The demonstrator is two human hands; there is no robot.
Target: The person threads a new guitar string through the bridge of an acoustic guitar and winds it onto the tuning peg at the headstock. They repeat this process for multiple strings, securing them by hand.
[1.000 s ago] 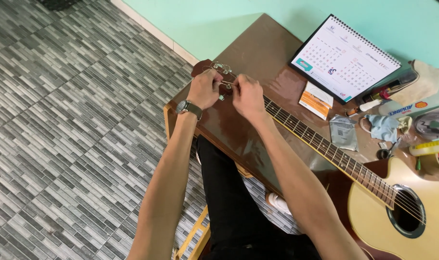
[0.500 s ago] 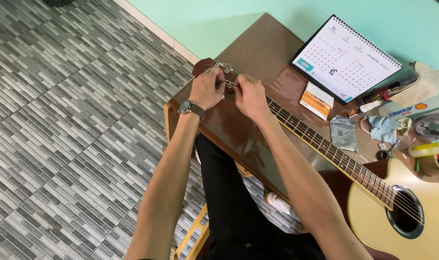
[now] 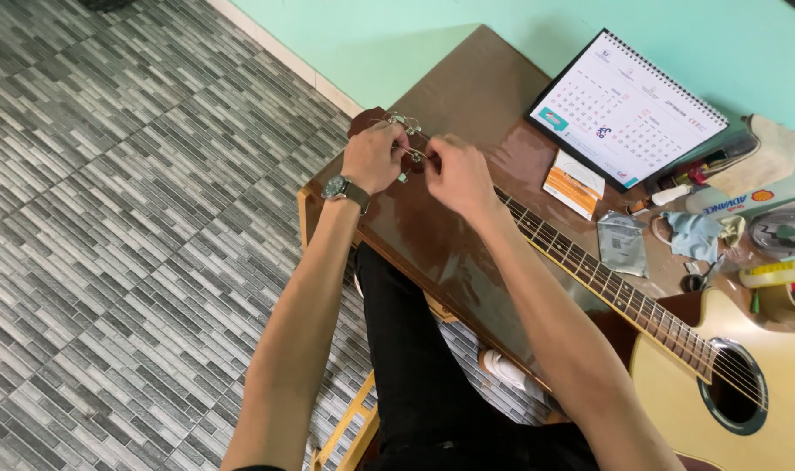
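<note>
An acoustic guitar lies face up across the brown counter, its headstock at the far left corner of the counter and its pale body at the near right, by the person's right elbow. Both hands work at the headstock. The left hand, with a wristwatch on the wrist, is closed around the tuning pegs on the far side of the headstock; the right hand sits just beside it, fingers pinched together where the neck meets the headstock. Whether the right hand pinches a string or a peg cannot be told; the fingers hide it. The hands are close together, nearly touching. Judgement on handling: the strings are thin, stiff wire, likely springy and sharp at a cut end, so they want a fingertip pinch near the peg. The pegs are small metal knobs, likely firm to turn and best taken between thumb and forefinger. The guitar is light for its bulk but hollow, with a glossy top that would mark easily; it is best lifted by the neck and the body's waist, not by the headstock alone. Beyond the right hand, a desk calendar stands against the green wall. Right of that hand lie an orange-and-white packet, a silver foil sachet, a blue cloth and small bottles and tools, too small to identify.
</note>
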